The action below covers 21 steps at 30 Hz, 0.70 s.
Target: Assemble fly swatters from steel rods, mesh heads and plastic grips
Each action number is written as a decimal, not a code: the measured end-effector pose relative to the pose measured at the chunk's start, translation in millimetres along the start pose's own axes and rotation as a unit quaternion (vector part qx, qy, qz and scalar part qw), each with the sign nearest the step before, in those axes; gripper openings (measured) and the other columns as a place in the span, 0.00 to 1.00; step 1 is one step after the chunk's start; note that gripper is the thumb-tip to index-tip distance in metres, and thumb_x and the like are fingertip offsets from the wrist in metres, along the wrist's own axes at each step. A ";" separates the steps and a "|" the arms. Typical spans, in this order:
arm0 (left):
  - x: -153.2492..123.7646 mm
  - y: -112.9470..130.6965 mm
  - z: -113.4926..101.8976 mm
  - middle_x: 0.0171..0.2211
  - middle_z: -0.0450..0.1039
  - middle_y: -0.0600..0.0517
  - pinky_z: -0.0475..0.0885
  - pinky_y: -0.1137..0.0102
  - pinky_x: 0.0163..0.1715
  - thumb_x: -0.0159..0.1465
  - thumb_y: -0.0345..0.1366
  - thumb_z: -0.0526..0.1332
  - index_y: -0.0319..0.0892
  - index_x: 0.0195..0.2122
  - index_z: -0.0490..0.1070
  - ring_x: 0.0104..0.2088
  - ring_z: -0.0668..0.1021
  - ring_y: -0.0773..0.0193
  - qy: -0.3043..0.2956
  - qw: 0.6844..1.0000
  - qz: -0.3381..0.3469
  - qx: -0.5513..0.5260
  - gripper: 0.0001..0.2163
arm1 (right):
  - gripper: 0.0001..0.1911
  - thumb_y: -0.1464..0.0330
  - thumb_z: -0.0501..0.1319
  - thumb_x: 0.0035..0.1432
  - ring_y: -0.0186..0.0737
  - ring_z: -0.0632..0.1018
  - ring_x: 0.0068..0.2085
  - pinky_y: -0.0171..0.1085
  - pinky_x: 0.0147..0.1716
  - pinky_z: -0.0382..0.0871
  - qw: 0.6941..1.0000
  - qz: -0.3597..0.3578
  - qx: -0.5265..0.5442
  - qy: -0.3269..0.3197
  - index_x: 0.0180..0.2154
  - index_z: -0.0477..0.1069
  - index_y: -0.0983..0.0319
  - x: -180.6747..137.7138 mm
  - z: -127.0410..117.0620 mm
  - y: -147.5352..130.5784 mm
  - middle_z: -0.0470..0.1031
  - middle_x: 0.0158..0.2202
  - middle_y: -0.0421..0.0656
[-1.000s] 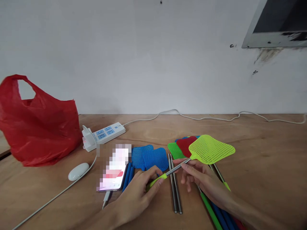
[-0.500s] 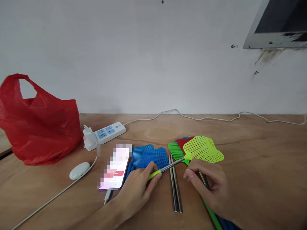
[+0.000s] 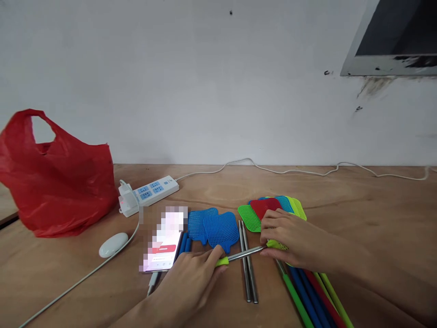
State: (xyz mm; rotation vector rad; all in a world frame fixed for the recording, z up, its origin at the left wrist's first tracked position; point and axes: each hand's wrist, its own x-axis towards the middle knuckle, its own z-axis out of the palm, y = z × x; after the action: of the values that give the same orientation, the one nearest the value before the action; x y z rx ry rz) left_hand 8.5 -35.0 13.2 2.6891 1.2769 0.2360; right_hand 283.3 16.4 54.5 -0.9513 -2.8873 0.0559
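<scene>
A yellow-green fly swatter with a metal rod (image 3: 246,253) lies across both hands above the table. My left hand (image 3: 191,273) is closed around its yellow-green handle (image 3: 222,261). At the other end, my right hand (image 3: 290,234) grips the mesh head, mostly hidden under the palm and fingers. Two blue swatter heads (image 3: 221,228) overlap beside my left hand. Under and behind my right hand lies a pile of swatters, with a green head (image 3: 249,218), a red head (image 3: 265,207) and several coloured handles (image 3: 307,294). Two loose metal rods (image 3: 251,278) lie between my hands.
A lit phone (image 3: 167,243) with a cable lies left of the blue heads. Farther left are a white oval device (image 3: 113,244), a power strip (image 3: 152,195) and a red plastic bag (image 3: 61,182). A white cord (image 3: 280,171) runs along the wall.
My right hand has moved up onto the swatter's head and closed on it. The head has come down off the pile, uncovering the red head. My left hand still holds the handle.
</scene>
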 end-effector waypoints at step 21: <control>-0.6 20.1 -14.7 0.25 0.78 0.52 0.61 0.67 0.17 0.76 0.37 0.47 0.46 0.46 0.68 0.21 0.80 0.49 -0.104 0.983 -0.023 0.151 0.10 | 0.09 0.75 0.56 0.64 0.43 0.69 0.38 0.46 0.48 0.56 0.995 -0.059 -0.047 0.060 0.30 0.66 0.61 -13.4 11.9 -20.9 0.73 0.30 0.39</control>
State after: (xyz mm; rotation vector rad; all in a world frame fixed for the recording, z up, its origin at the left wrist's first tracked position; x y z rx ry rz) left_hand 20.2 -47.0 31.6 2.8274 1.4057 -0.2600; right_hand 280.4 -8.5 42.9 -0.7683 -2.8490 -0.1425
